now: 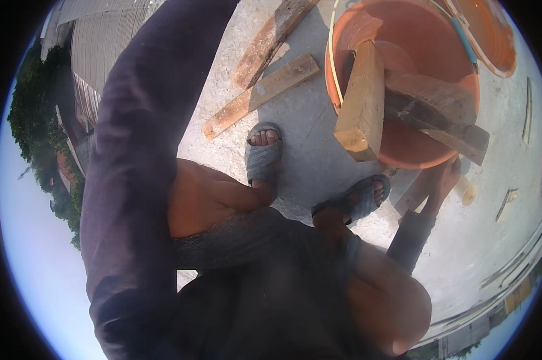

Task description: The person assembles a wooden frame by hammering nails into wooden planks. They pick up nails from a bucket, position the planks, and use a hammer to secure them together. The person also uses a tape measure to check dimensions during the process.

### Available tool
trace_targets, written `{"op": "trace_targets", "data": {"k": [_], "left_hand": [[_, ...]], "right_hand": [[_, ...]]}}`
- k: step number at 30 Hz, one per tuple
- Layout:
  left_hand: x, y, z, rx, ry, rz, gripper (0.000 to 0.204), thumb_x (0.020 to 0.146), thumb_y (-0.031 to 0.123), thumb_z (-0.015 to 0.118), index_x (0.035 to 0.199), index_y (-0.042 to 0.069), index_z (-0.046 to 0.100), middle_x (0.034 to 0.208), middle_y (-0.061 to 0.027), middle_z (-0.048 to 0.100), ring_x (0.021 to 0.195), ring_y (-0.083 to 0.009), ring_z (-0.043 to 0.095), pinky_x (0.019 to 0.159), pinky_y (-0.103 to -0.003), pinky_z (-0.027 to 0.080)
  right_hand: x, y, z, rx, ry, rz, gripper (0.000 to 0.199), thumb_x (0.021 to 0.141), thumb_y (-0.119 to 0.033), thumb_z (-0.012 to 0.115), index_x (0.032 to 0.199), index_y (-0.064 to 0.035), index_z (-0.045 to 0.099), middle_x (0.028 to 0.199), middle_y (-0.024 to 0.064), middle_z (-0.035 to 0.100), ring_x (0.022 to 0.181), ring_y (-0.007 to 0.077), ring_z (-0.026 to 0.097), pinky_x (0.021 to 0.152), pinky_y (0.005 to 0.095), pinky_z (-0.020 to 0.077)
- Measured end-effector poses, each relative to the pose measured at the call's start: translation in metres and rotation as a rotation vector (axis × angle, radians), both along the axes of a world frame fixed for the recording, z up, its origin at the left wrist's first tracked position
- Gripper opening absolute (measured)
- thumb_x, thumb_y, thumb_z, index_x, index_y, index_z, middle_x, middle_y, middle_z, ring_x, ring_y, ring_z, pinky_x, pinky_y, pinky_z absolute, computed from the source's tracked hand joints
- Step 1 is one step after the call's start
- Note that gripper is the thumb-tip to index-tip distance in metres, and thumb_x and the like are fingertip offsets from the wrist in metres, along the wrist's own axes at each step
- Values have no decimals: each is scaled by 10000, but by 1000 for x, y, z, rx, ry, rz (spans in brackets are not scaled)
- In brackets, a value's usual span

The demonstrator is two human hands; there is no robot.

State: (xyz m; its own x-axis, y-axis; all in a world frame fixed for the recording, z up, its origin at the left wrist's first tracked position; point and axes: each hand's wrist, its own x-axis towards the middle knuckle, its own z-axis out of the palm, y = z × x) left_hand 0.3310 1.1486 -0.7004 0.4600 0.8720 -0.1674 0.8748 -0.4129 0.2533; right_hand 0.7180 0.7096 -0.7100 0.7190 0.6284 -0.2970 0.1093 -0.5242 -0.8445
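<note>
My left arm in a dark sleeve (pixel 136 150) stretches up past the top edge, so the left hand is out of sight. Down beside the near right side of a large orange bucket (pixel 403 157), my right hand (pixel 443 183) is closed around a short wooden block (pixel 415 191) near the floor. The bucket's rim and the block hide part of its fingers. Inside the bucket, a thick squared piece of wood (pixel 362 105) leans out over the near rim. A darker wooden piece (pixel 463 137) crosses the rim at the right.
Two wooden planks (pixel 262 95) (pixel 271 45) lie on the concrete floor left of the bucket. Another orange container (pixel 499 45) stands at the far right. A small round pale piece (pixel 467 193) and a wood scrap (pixel 506 204) lie right of my hand. My sandalled feet (pixel 263 153) are close by.
</note>
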Motion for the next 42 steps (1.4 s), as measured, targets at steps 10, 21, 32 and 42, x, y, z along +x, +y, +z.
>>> {"op": "trace_targets", "data": {"k": [10,21,32,42], "left_hand": [[-1,4,33,-26,16,-54,321,965,275,584,1182,72,705,1074,-135,737,960,-303,709,879,-427,547],[-52,-129,42,-131,-98,-279,197,911,75,661,1103,57,702,873,-113,731,782,-264,707,760,-382,570],[-42,-203,13,-388,-557,95,222,1021,180,649,1170,19,686,916,-2,652,793,-83,569,724,-248,484],[31,-69,61,-308,-597,82,209,992,223,718,1120,58,701,922,-9,690,769,-93,631,705,-266,528]], "right_hand": [[47,-15,8,-193,-1052,534,454,906,-118,675,1322,-35,512,915,156,611,770,360,630,684,423,483],[-13,-12,5,23,145,-199,579,997,-445,674,1276,59,610,990,87,701,824,125,641,668,298,513],[27,-53,-17,-242,-573,-76,572,987,-399,679,1414,-65,499,1273,218,615,1108,385,655,883,499,548],[-102,-63,-35,-57,-177,-49,797,878,-292,812,1516,-54,397,1480,214,456,1301,384,554,1059,461,500]]}}
